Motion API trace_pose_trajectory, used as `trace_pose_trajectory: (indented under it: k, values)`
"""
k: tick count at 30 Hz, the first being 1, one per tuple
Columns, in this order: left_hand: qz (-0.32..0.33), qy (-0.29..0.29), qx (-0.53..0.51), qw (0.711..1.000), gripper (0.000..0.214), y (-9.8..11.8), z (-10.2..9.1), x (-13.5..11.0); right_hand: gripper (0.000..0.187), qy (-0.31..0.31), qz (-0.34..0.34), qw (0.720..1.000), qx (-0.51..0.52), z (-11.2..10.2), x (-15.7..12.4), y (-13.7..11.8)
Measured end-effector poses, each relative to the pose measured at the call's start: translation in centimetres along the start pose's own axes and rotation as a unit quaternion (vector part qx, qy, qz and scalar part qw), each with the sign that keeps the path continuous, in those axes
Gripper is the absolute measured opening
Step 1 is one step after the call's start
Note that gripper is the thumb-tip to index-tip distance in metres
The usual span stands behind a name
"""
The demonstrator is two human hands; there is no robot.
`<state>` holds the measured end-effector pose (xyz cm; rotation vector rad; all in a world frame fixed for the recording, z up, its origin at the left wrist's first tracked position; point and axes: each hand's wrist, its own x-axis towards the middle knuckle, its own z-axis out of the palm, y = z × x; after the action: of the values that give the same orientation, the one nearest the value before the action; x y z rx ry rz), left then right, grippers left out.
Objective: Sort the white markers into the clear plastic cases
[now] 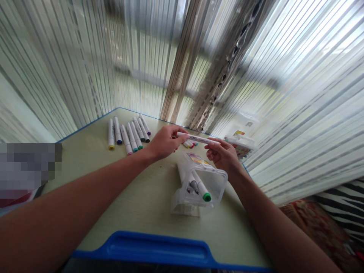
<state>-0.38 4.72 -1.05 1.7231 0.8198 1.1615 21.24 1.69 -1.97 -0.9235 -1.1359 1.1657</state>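
A white marker (199,139) is held level above the table between both hands. My left hand (166,142) grips its left end, where a bit of red shows at the fingers. At the other end, my right hand (223,151) pinches the marker with thumb and fingers. Just below lies a clear plastic case (184,170) on its side, its open end toward me. Inside it are a green-ended marker (202,187) and a few others with grey tips. Behind my hands, some colour-tipped markers (190,144) are partly hidden.
Several white markers (132,134) with coloured ends lie in a row at the left. Another clear case (241,144) with markers stands at the back right. The table (142,204) has a blue tray lip (159,246) in front. Striped curtains (136,49) hang behind.
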Motion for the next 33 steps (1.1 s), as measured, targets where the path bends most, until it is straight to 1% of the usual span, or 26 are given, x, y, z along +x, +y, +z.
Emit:
trace_pose_trajectory:
  k: [6, 12, 15, 20, 24, 29, 33]
  values:
    - [-0.003, 0.0, 0.003, 1.0, 0.019, 0.1, 0.0, -0.2, 0.02, -0.002, 0.002, 1.0, -0.003, 0.2, -0.1, -0.1]
    - [0.018, 0.0, 0.005, 1.0, 0.015, -0.4, 0.3, -0.1, 0.019, 0.005, 0.01, 1.0, -0.018, 0.4, -0.4, -0.3]
    - [0.013, 0.003, -0.001, 1.0, 0.014, -0.7, 0.3, 0.0, 0.018, 0.006, 0.023, 0.999, -0.026, 0.4, -0.5, -0.3]
    - [-0.016, 0.01, -0.023, 1.0, 0.013, -0.7, 0.5, 0.1, 0.021, 0.017, 0.031, 0.999, -0.038, 0.6, -0.7, -0.7]
    - [-0.017, 0.0, -0.038, 0.999, 0.018, -0.6, 0.5, 0.1, 0.024, 0.027, 0.033, 0.998, -0.042, 0.9, -0.9, -0.9]
    - [-0.004, 0.003, -0.006, 1.0, 0.017, -0.9, 0.4, 0.0, 0.021, 0.021, 0.044, 0.998, -0.043, 1.1, -1.0, -0.7]
    - [0.018, 0.005, 0.018, 1.0, 0.017, -1.0, 0.4, -0.1, 0.02, 0.025, 0.036, 0.998, -0.038, 1.0, -0.8, -0.7]
